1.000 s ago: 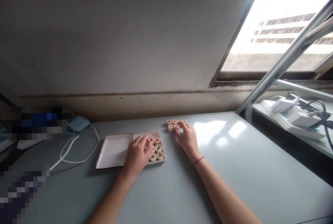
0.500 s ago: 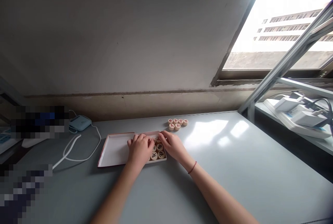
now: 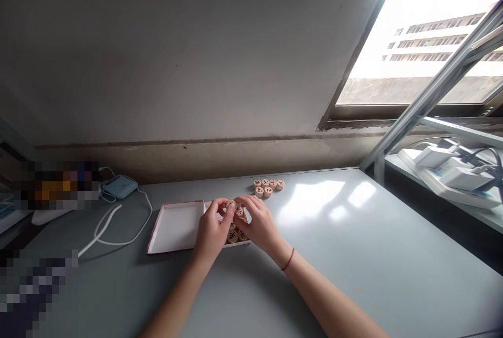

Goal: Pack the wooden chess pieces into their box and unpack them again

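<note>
My left hand is over the open box, pinching a round wooden xiangqi piece between thumb and fingers. My right hand meets it from the right, its index finger and thumb curled round the same piece; the exact contact is partly hidden. Below the hands, the shallow white box holds several more pieces with dark characters, such as the piece at its front. My hands cover most of the others. The box's lid lies open on the left, white inside.
Several red-marked pieces stand in two short rows behind the box on the grey desk. A light blue device with a white cable lies at left. White chargers fill a shelf at right.
My right hand has moved from the red-marked pieces to the box and joined my left hand. My left hand has lifted a piece, now between both hands' fingers.
</note>
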Demonstrator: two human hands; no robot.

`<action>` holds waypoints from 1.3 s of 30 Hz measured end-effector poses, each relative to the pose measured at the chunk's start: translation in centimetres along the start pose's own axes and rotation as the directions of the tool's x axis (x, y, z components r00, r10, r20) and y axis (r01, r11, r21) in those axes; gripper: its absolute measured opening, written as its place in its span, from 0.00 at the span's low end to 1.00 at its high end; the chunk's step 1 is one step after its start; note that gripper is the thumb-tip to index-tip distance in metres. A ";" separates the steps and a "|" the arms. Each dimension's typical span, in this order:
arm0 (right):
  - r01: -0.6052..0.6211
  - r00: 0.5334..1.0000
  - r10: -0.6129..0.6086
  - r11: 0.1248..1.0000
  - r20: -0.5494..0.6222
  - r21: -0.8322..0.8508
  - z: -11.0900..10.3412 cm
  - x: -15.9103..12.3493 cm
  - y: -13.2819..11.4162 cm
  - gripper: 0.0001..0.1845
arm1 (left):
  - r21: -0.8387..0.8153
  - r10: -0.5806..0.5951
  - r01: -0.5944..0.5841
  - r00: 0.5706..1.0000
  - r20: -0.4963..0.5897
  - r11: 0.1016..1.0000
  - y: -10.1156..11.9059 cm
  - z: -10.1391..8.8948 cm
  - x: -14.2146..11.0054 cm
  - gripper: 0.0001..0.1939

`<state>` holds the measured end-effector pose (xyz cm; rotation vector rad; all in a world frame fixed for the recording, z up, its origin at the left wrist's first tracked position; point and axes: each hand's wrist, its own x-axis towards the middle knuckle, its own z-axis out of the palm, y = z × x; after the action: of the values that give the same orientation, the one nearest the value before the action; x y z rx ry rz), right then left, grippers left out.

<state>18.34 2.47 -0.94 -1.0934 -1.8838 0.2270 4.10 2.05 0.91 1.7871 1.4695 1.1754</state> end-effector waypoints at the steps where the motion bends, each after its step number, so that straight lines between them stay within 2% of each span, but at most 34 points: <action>1: 0.001 1.000 -0.001 1.000 -0.018 0.007 -0.1 0.1 0.0 0.10 | -0.064 -0.035 0.035 0.999 -0.001 0.997 0.0 0.0 -0.1 0.15; 3: -0.036 0.996 0.037 0.999 -0.080 0.012 -0.8 0.5 0.7 0.10 | -0.165 -0.079 0.073 0.996 -0.028 0.984 -0.1 0.0 -0.2 0.16; 5: -0.159 0.973 0.154 0.987 -0.173 -0.018 -2.0 0.8 2.3 0.10 | -0.247 -0.096 0.075 0.993 -0.076 0.966 -0.5 -0.1 -0.2 0.16; 8: -0.438 0.881 0.392 0.887 -0.265 -0.145 -4.3 0.7 5.3 0.14 | -0.316 -0.111 0.073 0.989 -0.102 0.946 -1.2 -0.3 0.1 0.15; 11: -0.559 0.829 0.519 0.768 -0.210 -0.313 -5.6 0.0 7.7 0.10 | -0.323 -0.173 0.138 0.982 -0.082 0.936 -1.5 -0.4 0.3 0.15; 13: -0.556 0.822 0.552 0.728 -0.138 -0.400 -5.8 -0.4 8.6 0.05 | -0.319 -0.213 0.185 0.975 -0.057 0.930 -1.4 -0.4 0.2 0.16; 15: -0.533 0.827 0.553 0.715 -0.101 -0.452 -5.6 -0.5 8.7 0.05 | -0.303 -0.222 0.205 0.975 -0.024 0.931 -1.3 -0.3 0.1 0.17; 17: -0.512 0.849 0.512 0.732 -0.133 -0.449 -5.3 -0.2 8.0 0.06 | -0.264 -0.195 0.191 0.981 0.011 0.945 -1.1 -0.3 0.0 0.17; 19: -0.480 0.877 0.453 0.806 -0.161 -0.348 -4.9 0.3 6.4 0.07 | -0.177 -0.109 0.109 0.994 0.012 0.978 -1.0 -0.2 -0.2 0.15; 21: -0.403 0.915 0.393 0.903 -0.093 -0.150 -4.2 0.8 4.0 0.08 | -0.044 0.056 -0.056 0.998 -0.019 0.997 -1.1 -0.1 -0.4 0.12; 22: -0.355 0.935 0.355 0.934 0.007 -0.029 -3.7 0.9 2.6 0.09 | 0.023 0.152 -0.152 0.988 -0.029 0.988 -1.1 0.0 -0.5 0.11; 24: -0.301 0.949 0.283 0.945 0.137 0.131 -2.7 0.8 -0.1 0.09 | 0.115 0.312 -0.308 0.950 -0.015 0.944 -1.2 0.1 -0.7 0.08; 27: -0.312 0.947 0.287 0.928 0.144 0.202 -1.4 0.5 -2.8 0.05 | 0.176 0.411 -0.407 0.912 0.018 0.896 -1.3 0.1 -0.8 0.09; 29: -0.326 0.944 0.303 0.917 0.132 0.229 -1.2 0.4 -2.9 0.05 | 0.216 0.438 -0.433 0.898 0.027 0.875 -1.3 0.1 -0.8 0.09; 31: -0.344 0.939 0.331 0.908 0.095 0.240 -1.7 0.6 -1.8 0.06 | 0.267 0.460 -0.451 0.887 0.030 0.852 -1.4 0.1 -0.7 0.11; 33: -0.395 0.913 0.407 0.897 -0.018 0.200 -2.6 0.9 0.3 0.09 | 0.314 0.464 -0.451 0.885 0.037 0.835 -1.6 0.0 -0.6 0.15; 36: -0.545 0.815 0.532 0.839 -0.231 0.011 -4.0 0.8 4.1 0.14 | 0.348 0.445 -0.438 0.893 0.063 0.829 -1.8 -0.2 -0.5 0.16; 37: -0.592 0.787 0.560 0.803 -0.259 -0.063 -4.3 0.7 5.2 0.13 | 0.353 0.439 -0.434 0.896 0.072 0.829 -1.8 -0.3 -0.5 0.15; 39: -0.640 0.764 0.590 0.745 -0.262 -0.187 -4.6 0.2 6.9 0.09 | 0.356 0.427 -0.426 0.901 0.080 0.832 -2.0 -0.4 -0.4 0.14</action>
<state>26.05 5.47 -2.02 -1.8541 -1.3451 0.2353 2.82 2.10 -0.68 2.4724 1.3986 1.1575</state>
